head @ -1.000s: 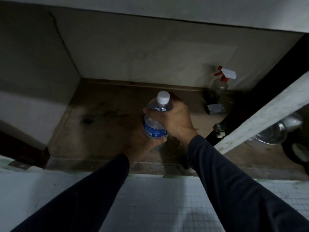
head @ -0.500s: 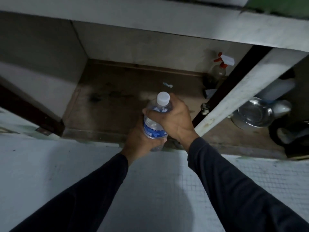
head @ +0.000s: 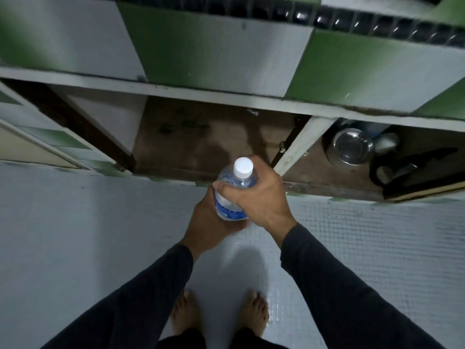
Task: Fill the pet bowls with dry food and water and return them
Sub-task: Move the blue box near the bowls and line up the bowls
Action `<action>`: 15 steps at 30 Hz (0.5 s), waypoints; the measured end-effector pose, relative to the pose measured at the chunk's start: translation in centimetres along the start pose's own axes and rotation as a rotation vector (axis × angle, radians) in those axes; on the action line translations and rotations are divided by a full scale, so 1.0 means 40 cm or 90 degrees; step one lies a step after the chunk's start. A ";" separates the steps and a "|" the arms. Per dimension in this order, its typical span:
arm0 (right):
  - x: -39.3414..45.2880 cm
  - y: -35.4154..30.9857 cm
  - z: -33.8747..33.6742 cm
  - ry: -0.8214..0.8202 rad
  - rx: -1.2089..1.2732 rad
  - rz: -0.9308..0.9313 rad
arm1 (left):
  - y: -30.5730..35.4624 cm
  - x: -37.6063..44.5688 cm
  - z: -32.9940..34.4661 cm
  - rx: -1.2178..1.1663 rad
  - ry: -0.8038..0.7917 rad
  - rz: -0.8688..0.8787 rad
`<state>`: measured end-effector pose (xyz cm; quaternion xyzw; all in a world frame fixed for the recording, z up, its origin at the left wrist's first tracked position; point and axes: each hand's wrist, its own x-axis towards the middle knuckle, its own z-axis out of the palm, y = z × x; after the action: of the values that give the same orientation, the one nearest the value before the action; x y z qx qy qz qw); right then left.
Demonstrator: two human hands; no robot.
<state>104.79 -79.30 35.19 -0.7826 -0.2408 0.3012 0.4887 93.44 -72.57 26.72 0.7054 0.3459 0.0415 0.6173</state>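
We hold a clear water bottle [head: 232,195] upright in front of us, above the pale floor [head: 75,235] and just in front of the low open cupboard [head: 201,137]. Our right hand [head: 259,200] comes over the top part of the bottle: its fingers [head: 221,188] curl round the shoulder just below the white cap [head: 243,167], which stands free above them. Our left hand [head: 211,222] cups the bottle from below and behind, its fingers wrapped under the base, so that the blue label [head: 230,211] shows between the two hands. Both hands have a firm hold of the bottle; neither touches the cap.

The cupboard's brown shelf [head: 188,147] lies beyond the bottle, with a white post [head: 297,149] dividing it from the next compartment to the right. In that compartment sits a metal bowl [head: 351,147], well apart from our hands, and near it some dark things we cannot make out. Our bare feet [head: 183,316] stand on the floor below.
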 end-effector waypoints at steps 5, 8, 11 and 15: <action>-0.127 -0.191 -0.080 0.003 0.034 0.005 | 0.182 -0.153 -0.049 -0.003 0.029 0.001; -0.190 -0.312 -0.132 0.005 0.045 0.012 | 0.291 -0.229 -0.068 0.006 0.041 -0.003; -0.235 -0.417 -0.175 0.016 0.042 0.005 | 0.391 -0.281 -0.085 0.001 0.030 0.011; -0.289 -0.569 -0.231 0.032 0.029 -0.025 | 0.525 -0.345 -0.112 -0.014 -0.004 0.042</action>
<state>101.33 -83.54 61.80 -0.7738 -0.2368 0.2771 0.5180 89.97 -76.22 51.74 0.7095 0.3200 0.0636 0.6246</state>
